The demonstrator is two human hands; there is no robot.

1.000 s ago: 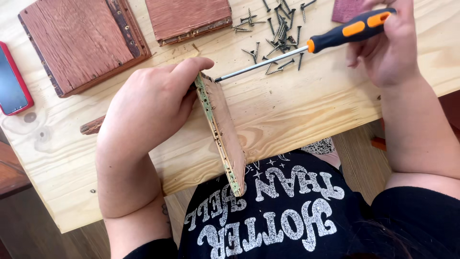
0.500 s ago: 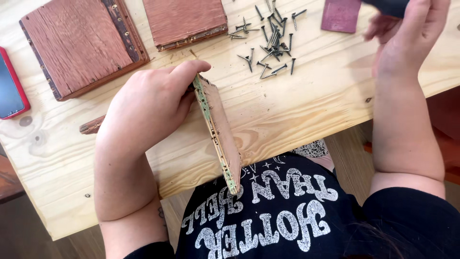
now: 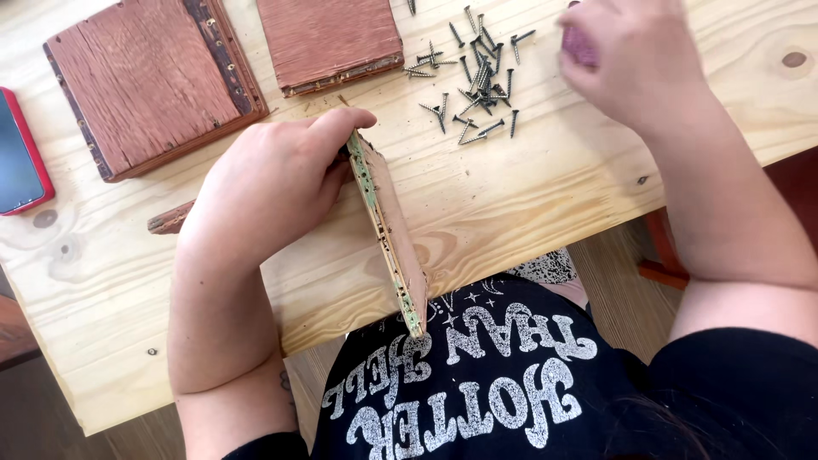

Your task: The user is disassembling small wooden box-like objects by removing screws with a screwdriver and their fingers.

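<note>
Your left hand (image 3: 273, 183) is clamped around a reddish wood panel (image 3: 394, 230) stood on edge on the pine table (image 3: 528, 196), its green-painted edge up and hanging off the near side. Your right hand (image 3: 635, 60) is over by the pile of dark screws (image 3: 477, 81), blurry, so I can't tell if it's pinching one. Two more panels (image 3: 153, 85) lie flat up top. Looks like you're midway, with plenty of screws left.
</note>
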